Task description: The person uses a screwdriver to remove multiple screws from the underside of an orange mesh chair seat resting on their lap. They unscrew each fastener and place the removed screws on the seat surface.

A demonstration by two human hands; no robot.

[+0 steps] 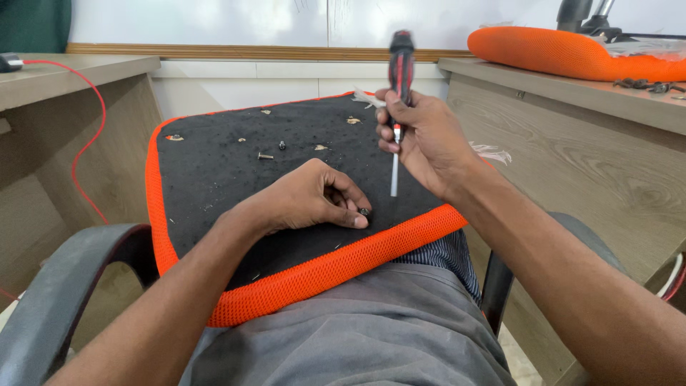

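Head view. A seat pad [214, 164] — black underside up, orange mesh rim — lies across the person's lap, between two desks. The left hand [314, 200] rests palm-down on the black face near the front rim, fingers curled in; thumb and forefinger pinch a small dark screw [364, 211] that stands on the pad. The right hand [421, 139] hovers just above and to the right of the left, closed around a screwdriver [397, 107] with a red-and-black handle. The tool stands nearly upright, handle topmost, its pale shaft pointing down; the tip hangs just above the pad, near the pinched screw but apart from it.

Farther back on the pad lie a loose screw [265, 156], a second small fastener [281, 145] and pale scraps. A red cable [96, 129] hangs from the left desk. A second orange pad [564, 53] rests on the right desk [572, 136], with dark hardware beside it. A chair armrest [64, 286] shows at lower left.
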